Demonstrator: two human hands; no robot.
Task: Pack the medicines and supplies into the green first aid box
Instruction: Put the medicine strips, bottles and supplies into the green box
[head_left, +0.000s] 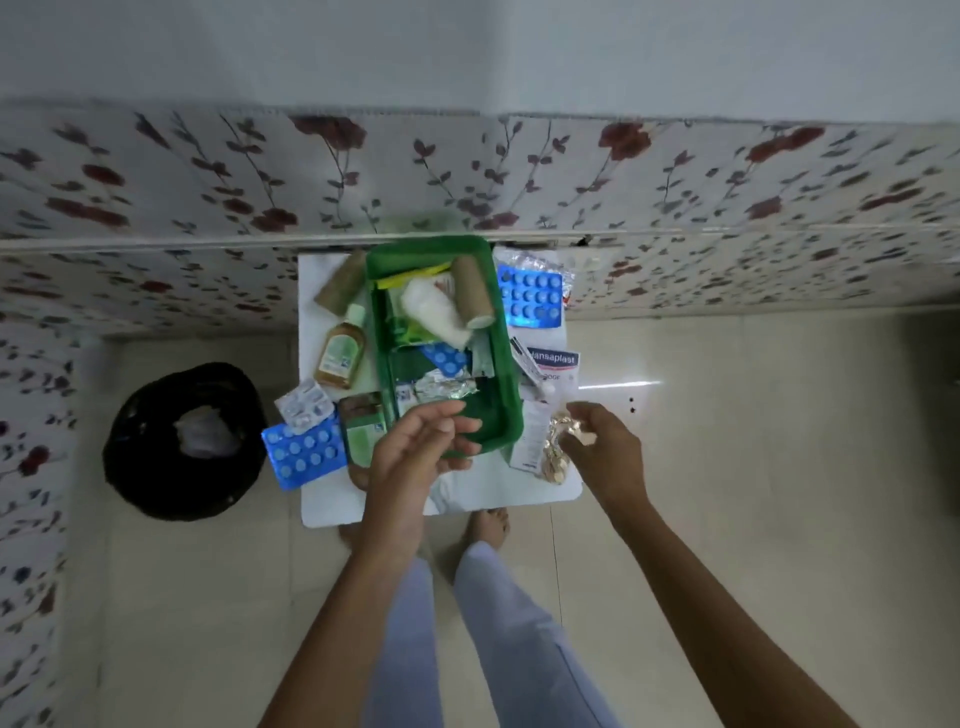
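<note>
The green first aid box (506, 400) sits open on a small white table (467, 499). Inside lie a white gauze roll (434, 306), a brown bandage roll (472, 291), a blue blister pack (447, 358) and foil strips (447, 387). My left hand (421, 447) hovers open over the box's near edge, holding nothing. My right hand (605, 441) pinches a gold pill strip (558, 447) at the table's right side. Left of the box lie a brown bottle (340, 358), a tan roll (340, 283), a blue blister pack (304, 454) and a green carton (363, 428).
A Hansaplast box (553, 361) and another blue blister pack (530, 296) lie right of the green box. A black bin (182, 441) stands on the tiled floor to the left. A floral-covered ledge (208, 239) runs behind the table. My feet show under the table's near edge.
</note>
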